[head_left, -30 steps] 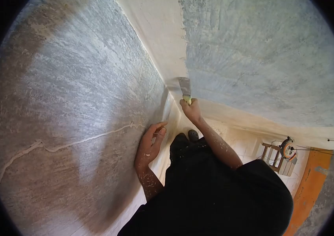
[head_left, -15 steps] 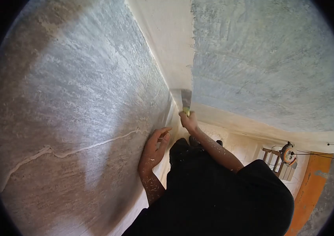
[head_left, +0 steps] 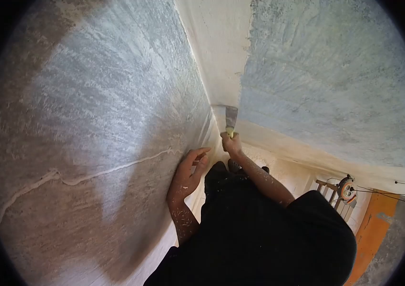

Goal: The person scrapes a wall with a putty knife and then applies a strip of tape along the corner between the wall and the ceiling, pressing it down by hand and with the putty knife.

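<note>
My right hand (head_left: 231, 144) is closed round the yellowish handle of a putty knife (head_left: 231, 114). The flat metal blade points up and overlaps the pale strip (head_left: 219, 52) of wall beside the corner. My left hand (head_left: 187, 175) is close to the left wall (head_left: 116, 109), its fingers bent loosely, apart from the thumb, with nothing in them. White flecks cover both forearms. The left wall is mottled grey, with a raised whitish line (head_left: 112, 170) running across it.
A blue-grey patch (head_left: 326, 86) covers the right wall beyond the pale strip. Low on the right are a round cable reel (head_left: 347, 189) with dark cords, a small wooden piece of furniture (head_left: 327, 189) and an orange panel (head_left: 376, 224). My dark-clothed body fills the bottom middle.
The view has shifted a little, so the corner and walls appear farther right. The putty knife's blade has moved slightly right in the picture; the left hand stays by the wall.
</note>
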A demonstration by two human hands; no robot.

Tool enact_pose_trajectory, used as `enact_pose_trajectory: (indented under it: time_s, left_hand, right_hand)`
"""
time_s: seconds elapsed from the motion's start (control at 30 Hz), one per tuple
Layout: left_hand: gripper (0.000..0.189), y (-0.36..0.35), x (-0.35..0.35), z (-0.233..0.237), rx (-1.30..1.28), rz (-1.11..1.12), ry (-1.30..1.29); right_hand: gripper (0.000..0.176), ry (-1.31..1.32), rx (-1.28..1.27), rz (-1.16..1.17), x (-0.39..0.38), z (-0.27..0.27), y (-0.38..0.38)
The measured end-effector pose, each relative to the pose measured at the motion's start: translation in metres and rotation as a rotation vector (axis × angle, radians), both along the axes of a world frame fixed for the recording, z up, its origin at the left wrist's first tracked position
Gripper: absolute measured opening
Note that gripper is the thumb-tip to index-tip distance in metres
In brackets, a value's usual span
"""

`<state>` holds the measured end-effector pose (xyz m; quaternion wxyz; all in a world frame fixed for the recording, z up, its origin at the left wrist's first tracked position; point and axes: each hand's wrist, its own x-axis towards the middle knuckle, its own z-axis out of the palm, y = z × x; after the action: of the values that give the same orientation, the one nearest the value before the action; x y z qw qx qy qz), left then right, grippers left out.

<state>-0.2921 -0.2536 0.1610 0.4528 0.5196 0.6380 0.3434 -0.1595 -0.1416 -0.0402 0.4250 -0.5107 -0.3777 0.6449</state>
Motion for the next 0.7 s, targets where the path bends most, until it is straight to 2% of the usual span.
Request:
enact_pose_trajectory:
  time_s: [0.03, 0.13, 0.23, 0.27, 0.37, 0.4, 0.47, 0.5, 0.53, 0.57, 0.63, 0.67, 0.7]
  left_hand:
    - [0.03, 0.001, 0.001, 0.004, -0.009, -0.006, 0.006]
    - [0.03, -0.006, 0.003, 0.008, -0.049, -0.014, 0.026]
    - [0.031, -0.001, 0.002, 0.004, 0.006, -0.029, 0.017]
    - [0.031, -0.002, 0.001, 0.001, 0.019, -0.03, 0.005]
    - [0.031, 0.0, 0.002, 0.009, -0.021, -0.028, 0.003]
    - [0.031, -0.002, 0.003, 0.009, -0.034, -0.013, -0.005]
    - [0.031, -0.002, 0.003, 0.009, -0.049, -0.003, -0.009]
    - [0.031, -0.001, 0.002, 0.007, -0.025, -0.012, -0.015]
    - [0.031, -0.001, 0.001, 0.002, 0.0, -0.019, -0.022]
    - [0.031, -0.001, 0.001, 0.0, 0.018, -0.021, -0.033]
    - [0.031, 0.001, 0.002, 0.009, -0.023, -0.027, -0.011]
    - [0.032, 0.0, 0.002, 0.012, -0.046, -0.03, 0.002]
    - [0.032, -0.003, 0.002, 0.012, -0.066, -0.016, 0.003]
  right_hand:
    - [0.03, 0.017, 0.068, -0.017, -0.003, 0.019, 0.002]
    - [0.03, -0.06, 0.122, 0.02, -0.01, 0.03, 0.009]
    - [0.031, -0.183, -0.106, -0.006, 0.007, -0.015, -0.011]
    - [0.031, -0.164, -0.055, 0.013, 0.01, -0.021, -0.007]
    - [0.029, -0.02, 0.101, 0.02, -0.011, 0.047, 0.004]
    - [0.026, -0.075, 0.101, 0.001, -0.015, 0.053, 0.01]
    - [0.027, -0.149, 0.059, 0.019, -0.008, 0.001, -0.002]
    - [0.027, -0.189, 0.054, 0.027, -0.005, 0.001, -0.002]
    - [0.027, -0.195, -0.095, 0.045, -0.003, 0.002, -0.005]
    - [0.027, -0.15, -0.067, 0.038, -0.007, 0.0, 0.0]
    - [0.027, -0.065, -0.039, 0.036, -0.02, 0.031, 0.0]
    - [0.028, -0.088, 0.059, 0.018, -0.02, 0.056, 0.005]
    - [0.029, -0.096, 0.051, 0.024, -0.019, 0.042, 0.001]
